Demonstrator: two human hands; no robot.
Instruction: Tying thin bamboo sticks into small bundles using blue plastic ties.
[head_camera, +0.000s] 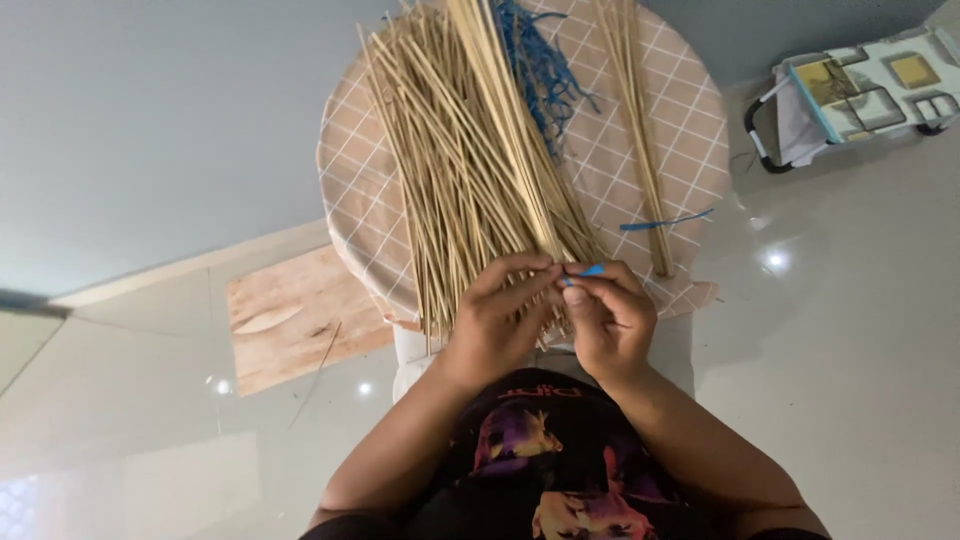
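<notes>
**Hands at the stick bundle**

I see my left hand (497, 318) closed around thin pale sticks (470, 170) on the round checked tabletop (690, 120). My right hand (610, 315) pinches a blue strip (590, 271) just beside them.

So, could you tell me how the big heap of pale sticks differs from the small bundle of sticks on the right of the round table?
The big heap of pale sticks is wide, fanned and crossing; the small bundle of sticks is narrow and nearly parallel. The heap reaches both hands; the bundle lies apart, untouched. Both are thin, straw-coloured, resting on the round table.
</notes>
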